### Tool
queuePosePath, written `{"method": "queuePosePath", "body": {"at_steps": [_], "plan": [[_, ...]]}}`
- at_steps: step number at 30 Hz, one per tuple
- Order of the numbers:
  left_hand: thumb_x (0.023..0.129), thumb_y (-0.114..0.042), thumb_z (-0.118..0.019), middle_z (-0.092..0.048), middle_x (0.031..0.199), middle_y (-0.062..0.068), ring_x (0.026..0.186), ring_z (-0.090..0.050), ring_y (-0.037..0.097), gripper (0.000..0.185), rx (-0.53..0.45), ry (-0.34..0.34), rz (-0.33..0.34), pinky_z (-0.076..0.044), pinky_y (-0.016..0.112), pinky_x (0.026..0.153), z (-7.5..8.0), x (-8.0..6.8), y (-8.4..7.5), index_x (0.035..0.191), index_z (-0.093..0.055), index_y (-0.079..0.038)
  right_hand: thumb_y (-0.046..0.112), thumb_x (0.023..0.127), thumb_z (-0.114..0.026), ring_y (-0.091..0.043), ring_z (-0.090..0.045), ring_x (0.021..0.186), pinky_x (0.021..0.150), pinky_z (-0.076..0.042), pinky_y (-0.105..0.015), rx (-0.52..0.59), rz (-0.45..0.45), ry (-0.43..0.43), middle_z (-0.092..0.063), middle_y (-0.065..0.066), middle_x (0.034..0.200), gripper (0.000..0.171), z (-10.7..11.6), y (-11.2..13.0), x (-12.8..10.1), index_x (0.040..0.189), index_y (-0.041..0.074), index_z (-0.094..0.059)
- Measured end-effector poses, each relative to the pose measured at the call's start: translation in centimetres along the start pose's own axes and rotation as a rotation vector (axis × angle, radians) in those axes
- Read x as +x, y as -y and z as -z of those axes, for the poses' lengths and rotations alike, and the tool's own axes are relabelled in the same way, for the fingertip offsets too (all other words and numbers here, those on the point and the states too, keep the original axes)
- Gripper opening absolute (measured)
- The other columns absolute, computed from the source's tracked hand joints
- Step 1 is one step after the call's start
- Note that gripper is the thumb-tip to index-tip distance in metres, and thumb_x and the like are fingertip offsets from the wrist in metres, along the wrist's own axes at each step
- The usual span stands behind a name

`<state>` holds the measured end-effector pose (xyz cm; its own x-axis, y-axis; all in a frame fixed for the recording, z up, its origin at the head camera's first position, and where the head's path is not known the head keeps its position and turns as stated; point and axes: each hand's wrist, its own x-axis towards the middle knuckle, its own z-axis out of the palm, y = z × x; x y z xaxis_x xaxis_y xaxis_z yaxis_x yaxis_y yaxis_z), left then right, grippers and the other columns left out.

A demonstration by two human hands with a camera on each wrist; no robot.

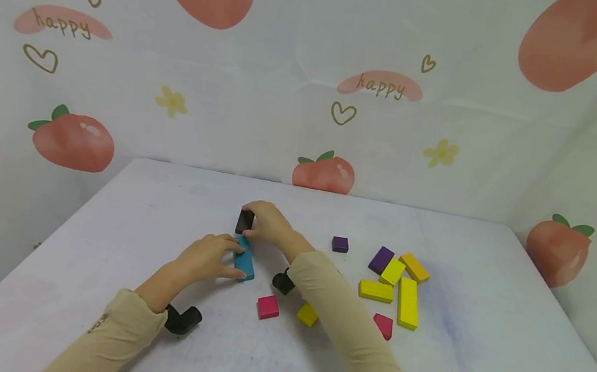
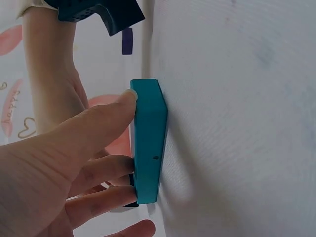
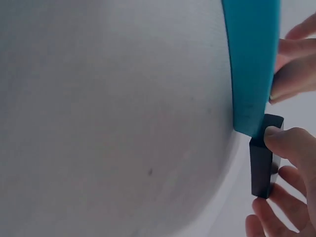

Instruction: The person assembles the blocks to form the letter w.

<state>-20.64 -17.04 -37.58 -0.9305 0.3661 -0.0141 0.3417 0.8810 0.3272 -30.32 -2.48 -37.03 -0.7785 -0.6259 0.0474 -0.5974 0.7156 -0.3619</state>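
**A:** Two hands are working near the middle of the white table (image 1: 153, 201). What is each one doing?

**B:** The left hand (image 1: 206, 257) is pinching the teal block (image 1: 245, 261); in the left wrist view the thumb (image 2: 106, 116) is pressing one broad face and the curled fingers (image 2: 106, 170) are pressing the other, so the grip is clamped on it. That block is standing on a long edge on the table.

**A:** And the right one?

**B:** The right hand (image 1: 270, 224) is gripping the dark block (image 1: 244, 222), fingers curled round it. The right wrist view is showing a fingertip (image 3: 281, 140) on its top end. This block is standing upright, touching the far end of the teal block, at about 12 o'clock from it.

**A:** What is lying around them?

**B:** Loose pieces are lying at about 3 o'clock from the hands: a small purple cube (image 1: 340, 244), then a purple block (image 1: 381, 260), a lime block (image 1: 393, 271) leaning against it, an orange-yellow block (image 1: 414, 268), and two yellow bars (image 1: 408, 303). At 5 o'clock, near the right sleeve (image 1: 346, 326), a pink square (image 1: 268, 307), a small yellow piece (image 1: 307, 314) and a red piece (image 1: 384, 325) are resting flat

**A:** Anything behind?

**B:** A backdrop (image 1: 315, 83) printed with peaches is hanging at 12 o'clock
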Motion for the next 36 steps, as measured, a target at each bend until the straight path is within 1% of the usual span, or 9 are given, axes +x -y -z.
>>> {"method": "queuePosePath", "body": {"at_steps": [7, 10, 17, 20, 27, 30, 34, 36], "plan": [[0.079, -0.037, -0.072, -0.053, 0.133, 0.021, 0.117, -0.052, 0.043, 0.054, -0.015, 0.004, -0.002, -0.046, 0.053, 0.096, -0.03, 0.09, -0.04, 0.119, -0.063, -0.003, 0.020, 0.087, -0.067, -0.022, -0.042, 0.133, 0.113, -0.034, -0.031, -0.074, 0.031, 0.062, -0.049, -0.008, 0.141, 0.053, -0.17, 0.17, 0.48, 0.134, 0.006, -0.048], [0.079, -0.037, -0.072, -0.053, 0.133, 0.020, 0.118, -0.052, 0.042, 0.054, -0.018, 0.004, -0.003, -0.046, 0.053, 0.096, -0.01, 0.07, -0.08, 0.119, -0.063, -0.003, 0.019, 0.088, -0.065, -0.022, -0.041, 0.134, 0.113, -0.033, -0.031, -0.074, 0.044, 0.091, -0.047, -0.007, 0.142, 0.052, 0.00, 0.11, 0.53, 0.135, 0.008, -0.048], [0.079, -0.038, -0.072, -0.054, 0.132, 0.019, 0.118, -0.052, 0.042, 0.054, -0.014, 0.007, -0.003, -0.046, 0.053, 0.097, -0.02, 0.07, -0.09, 0.120, -0.062, -0.003, 0.016, 0.090, -0.062, -0.020, -0.039, 0.136, 0.114, -0.032, -0.031, 0.010, 0.074, 0.165, -0.046, -0.006, 0.143, 0.049, 0.25, -0.24, 0.66, 0.136, 0.009, -0.046], [0.079, -0.038, -0.072, -0.055, 0.131, 0.019, 0.117, -0.053, 0.041, 0.054, -0.014, 0.005, -0.002, -0.046, 0.052, 0.096, 0.01, 0.06, -0.13, 0.120, -0.063, -0.003, 0.015, 0.090, -0.061, -0.019, -0.037, 0.137, 0.115, -0.031, -0.031, 0.025, 0.083, 0.188, -0.044, -0.005, 0.144, 0.049, 0.27, -0.31, 0.75, 0.136, 0.009, -0.046], [0.079, -0.037, -0.072, -0.055, 0.131, 0.020, 0.117, -0.053, 0.041, 0.053, -0.011, 0.004, -0.014, -0.046, 0.052, 0.097, -0.03, 0.02, -0.15, 0.119, -0.063, -0.003, 0.012, 0.092, -0.058, -0.019, -0.036, 0.138, 0.115, -0.030, -0.032, 0.039, 0.068, 0.240, -0.043, -0.005, 0.145, 0.047, 0.35, -0.20, 0.77, 0.137, 0.010, -0.044], [0.079, -0.037, -0.072, -0.054, 0.131, 0.020, 0.118, -0.052, 0.042, 0.053, -0.005, 0.007, -0.015, -0.045, 0.052, 0.097, -0.02, -0.02, -0.20, 0.119, -0.062, -0.003, 0.012, 0.093, -0.055, -0.020, -0.039, 0.136, 0.114, -0.033, -0.032, 0.049, 0.054, 0.265, -0.044, -0.006, 0.144, 0.045, 0.28, -0.19, 0.62, 0.137, 0.010, -0.043], [0.079, -0.037, -0.072, -0.054, 0.131, 0.019, 0.118, -0.051, 0.042, 0.053, 0.001, 0.008, -0.013, -0.044, 0.053, 0.098, -0.01, -0.15, -0.28, 0.119, -0.063, -0.003, 0.010, 0.095, -0.051, -0.020, -0.042, 0.133, 0.113, -0.034, -0.033, 0.080, 0.048, 0.275, -0.046, -0.008, 0.142, 0.042, 0.10, -0.18, 0.41, 0.136, 0.009, -0.044], [0.079, -0.036, -0.072, -0.054, 0.132, 0.019, 0.119, -0.051, 0.042, 0.052, 0.001, 0.007, -0.013, -0.043, 0.054, 0.099, 0.00, -0.18, -0.28, 0.119, -0.063, -0.003, 0.010, 0.096, -0.050, -0.021, -0.041, 0.134, 0.114, -0.033, -0.034, 0.091, 0.044, 0.274, -0.046, -0.008, 0.143, 0.041, -0.02, -0.17, 0.40, 0.136, 0.010, -0.044]]}}
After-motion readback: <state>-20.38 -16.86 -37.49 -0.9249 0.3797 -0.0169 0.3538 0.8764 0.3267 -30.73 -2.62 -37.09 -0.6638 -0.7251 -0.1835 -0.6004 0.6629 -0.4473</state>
